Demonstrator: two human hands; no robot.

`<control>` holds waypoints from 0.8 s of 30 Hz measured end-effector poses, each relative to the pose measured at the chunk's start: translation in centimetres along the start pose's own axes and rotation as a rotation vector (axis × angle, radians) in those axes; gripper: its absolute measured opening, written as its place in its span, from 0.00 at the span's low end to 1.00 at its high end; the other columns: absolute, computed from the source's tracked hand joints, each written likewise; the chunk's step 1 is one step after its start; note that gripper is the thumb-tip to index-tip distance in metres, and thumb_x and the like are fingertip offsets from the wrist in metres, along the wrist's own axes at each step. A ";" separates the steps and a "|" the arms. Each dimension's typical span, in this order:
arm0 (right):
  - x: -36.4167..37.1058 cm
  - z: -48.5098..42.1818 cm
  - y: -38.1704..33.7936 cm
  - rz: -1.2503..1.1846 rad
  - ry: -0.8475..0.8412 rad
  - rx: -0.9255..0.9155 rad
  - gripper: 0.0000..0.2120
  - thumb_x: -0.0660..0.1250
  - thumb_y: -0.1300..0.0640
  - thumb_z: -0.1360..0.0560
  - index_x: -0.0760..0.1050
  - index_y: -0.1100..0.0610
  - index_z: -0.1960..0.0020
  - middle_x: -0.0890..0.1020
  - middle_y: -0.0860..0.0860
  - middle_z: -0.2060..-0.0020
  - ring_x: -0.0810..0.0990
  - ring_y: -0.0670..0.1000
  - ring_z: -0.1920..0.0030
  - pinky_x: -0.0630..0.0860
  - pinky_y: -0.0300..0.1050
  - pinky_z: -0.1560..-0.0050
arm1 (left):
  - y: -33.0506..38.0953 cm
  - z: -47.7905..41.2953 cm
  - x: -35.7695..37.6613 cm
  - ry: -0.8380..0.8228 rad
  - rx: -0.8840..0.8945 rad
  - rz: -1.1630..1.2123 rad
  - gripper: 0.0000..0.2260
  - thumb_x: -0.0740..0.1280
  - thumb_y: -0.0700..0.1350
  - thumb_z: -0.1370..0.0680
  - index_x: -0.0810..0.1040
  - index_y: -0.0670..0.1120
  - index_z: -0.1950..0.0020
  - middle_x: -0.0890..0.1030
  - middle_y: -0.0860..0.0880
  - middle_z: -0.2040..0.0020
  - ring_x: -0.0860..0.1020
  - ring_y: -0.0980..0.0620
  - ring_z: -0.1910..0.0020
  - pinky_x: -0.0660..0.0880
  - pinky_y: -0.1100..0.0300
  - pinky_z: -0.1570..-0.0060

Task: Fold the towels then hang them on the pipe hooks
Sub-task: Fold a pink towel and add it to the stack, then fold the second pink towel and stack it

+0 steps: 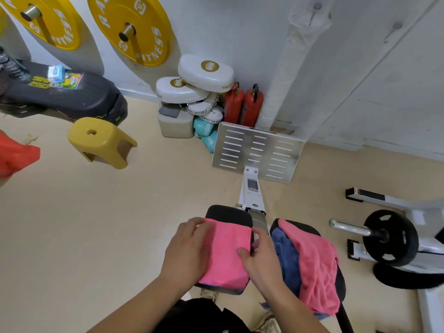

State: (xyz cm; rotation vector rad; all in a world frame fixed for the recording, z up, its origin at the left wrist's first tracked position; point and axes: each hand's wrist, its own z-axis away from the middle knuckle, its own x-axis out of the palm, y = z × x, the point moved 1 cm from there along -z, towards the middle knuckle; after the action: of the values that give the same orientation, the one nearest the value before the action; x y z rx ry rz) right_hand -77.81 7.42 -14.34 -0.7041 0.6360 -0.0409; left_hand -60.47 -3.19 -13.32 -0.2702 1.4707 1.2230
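Note:
A folded pink towel (227, 253) lies flat on the left black pad (228, 212) of a gym machine. My left hand (187, 248) rests on the towel's left side, fingers spread over its far left corner. My right hand (258, 255) pinches the towel's right edge between thumb and fingers. On the right black pad (312, 230) lie an unfolded pink towel (317, 265) and a blue towel (287, 255) partly under it. No pipe hooks are in view.
The machine's metal footplate (259, 152) stands ahead near the wall. A yellow stool (101, 143), white pads (204, 73) and two red extinguishers (242, 106) sit further off. A barbell with a black plate (389, 239) lies at the right. Yellow weight plates (129, 27) hang on the wall.

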 end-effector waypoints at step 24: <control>-13.2 7.5 7.8 -0.018 0.258 -0.108 0.08 0.67 0.62 0.22 0.84 0.54 0.50 0.81 0.40 0.57 0.78 0.35 0.53 0.75 0.35 0.50 | 19.5 -0.6 6.5 -0.542 0.251 0.075 0.05 0.67 0.52 0.25 0.78 0.52 0.54 0.80 0.51 0.56 0.79 0.50 0.56 0.78 0.51 0.53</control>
State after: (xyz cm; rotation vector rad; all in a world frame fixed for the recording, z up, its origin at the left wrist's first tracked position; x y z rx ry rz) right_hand -85.69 21.12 -7.74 -0.8164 0.8841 -0.1165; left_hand -77.31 7.68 -8.67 0.2728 1.1448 1.0487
